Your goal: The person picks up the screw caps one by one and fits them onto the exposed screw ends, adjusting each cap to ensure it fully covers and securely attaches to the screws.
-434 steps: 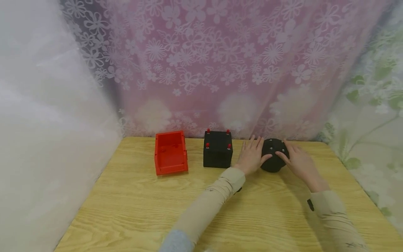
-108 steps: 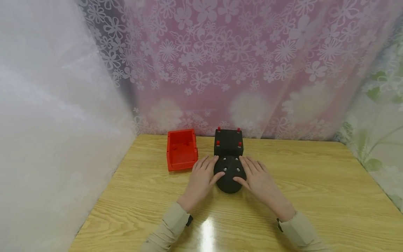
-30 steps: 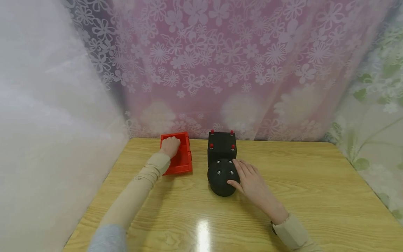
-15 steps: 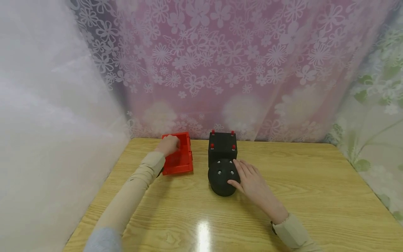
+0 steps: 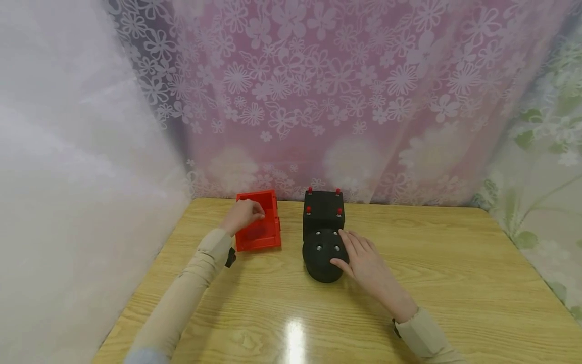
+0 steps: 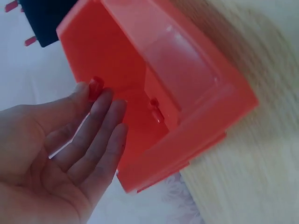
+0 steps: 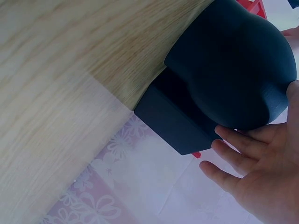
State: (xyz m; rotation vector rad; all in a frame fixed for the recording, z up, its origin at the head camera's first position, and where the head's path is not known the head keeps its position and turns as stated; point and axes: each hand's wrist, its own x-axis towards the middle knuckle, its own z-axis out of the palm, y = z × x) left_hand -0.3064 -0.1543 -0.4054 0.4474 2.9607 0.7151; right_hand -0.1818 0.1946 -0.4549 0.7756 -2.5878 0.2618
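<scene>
My left hand (image 5: 243, 215) is over the red bin (image 5: 277, 245), pinching a small red cap (image 6: 96, 87) between thumb and index finger. In the left wrist view, more small red pieces (image 6: 156, 112) lie inside the bin. My right hand (image 5: 368, 265) rests against the right side of a black rounded block (image 5: 323, 265), its thumb on top and its fingers fairly straight. Several silver studs (image 5: 319, 248) stick up from that block's top, without red caps on them.
Directly behind the rounded block stands a black square block (image 5: 324, 205) with red caps (image 5: 339, 212) on its corner studs. Everything sits on a wood-grain table (image 5: 254, 303). A floral curtain (image 5: 291, 101) hangs along the back edge.
The rounded block came from the far right to the front of the square block. My left hand left it, reached into the bin and has drawn back slightly with a red cap.
</scene>
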